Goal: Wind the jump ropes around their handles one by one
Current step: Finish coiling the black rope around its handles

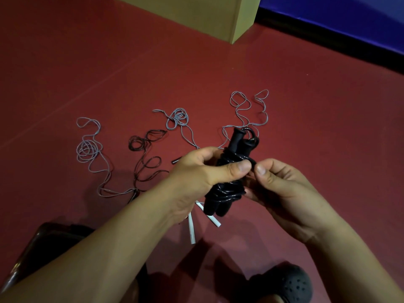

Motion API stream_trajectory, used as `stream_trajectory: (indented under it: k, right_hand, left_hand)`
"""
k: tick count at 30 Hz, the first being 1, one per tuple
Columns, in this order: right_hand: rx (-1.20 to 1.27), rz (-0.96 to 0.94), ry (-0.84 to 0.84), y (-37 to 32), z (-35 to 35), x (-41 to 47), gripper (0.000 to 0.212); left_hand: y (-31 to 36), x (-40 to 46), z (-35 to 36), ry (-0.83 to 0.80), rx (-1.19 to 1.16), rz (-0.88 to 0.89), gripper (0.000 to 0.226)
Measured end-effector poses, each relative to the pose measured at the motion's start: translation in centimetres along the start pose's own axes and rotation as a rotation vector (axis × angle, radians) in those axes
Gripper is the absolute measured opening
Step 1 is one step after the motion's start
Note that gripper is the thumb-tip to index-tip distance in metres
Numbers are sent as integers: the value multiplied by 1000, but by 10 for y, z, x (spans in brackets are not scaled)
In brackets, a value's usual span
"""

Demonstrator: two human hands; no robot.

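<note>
My left hand (203, 171) grips a pair of black jump-rope handles (235, 145) held together, with black rope (227, 193) wound around them. My right hand (282, 184) pinches a loop of that black rope at the bundle's right side, thumb tip next to my left thumb. On the red floor behind lie loose ropes: a grey one (89, 149) at the left, a dark one (146, 149) beside it, a grey one (179, 119) in the middle and a grey one (244, 108) at the right. Two white handles (192, 230) lie under my left wrist.
A tan box or pillar (209, 16) stands at the back. A blue wall with a black base (341, 29) runs along the right rear. A black perforated shoe (290, 285) shows at the bottom right, a dark object (41, 246) at the bottom left.
</note>
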State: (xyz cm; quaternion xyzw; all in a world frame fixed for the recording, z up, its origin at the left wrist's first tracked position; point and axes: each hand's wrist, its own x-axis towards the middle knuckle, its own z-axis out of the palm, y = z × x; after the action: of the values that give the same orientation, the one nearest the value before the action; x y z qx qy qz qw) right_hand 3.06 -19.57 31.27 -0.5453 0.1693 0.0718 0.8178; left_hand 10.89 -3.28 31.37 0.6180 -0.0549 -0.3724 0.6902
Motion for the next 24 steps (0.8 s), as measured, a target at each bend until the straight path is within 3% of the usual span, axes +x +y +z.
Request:
stream_trajectory:
  k: [4, 9, 16, 20, 24]
  right_hand:
    - [1, 21, 56, -1, 3, 0, 46]
    - [13, 53, 173, -1, 10, 0, 18]
    - [-4, 30, 280, 3, 17, 0, 26]
    - [-33, 37, 297, 5, 20, 0, 26]
    - [-38, 32, 283, 5, 20, -1, 23]
  left_hand:
    - [0, -1, 1, 3, 7, 8, 49]
    - [-3, 0, 5, 147, -45, 34, 60]
    - [-5, 2, 2, 222, 7, 40, 51]
    - [-5, 2, 2, 223, 127, 36, 30]
    - [-3, -1, 4, 178, 213, 0, 39]
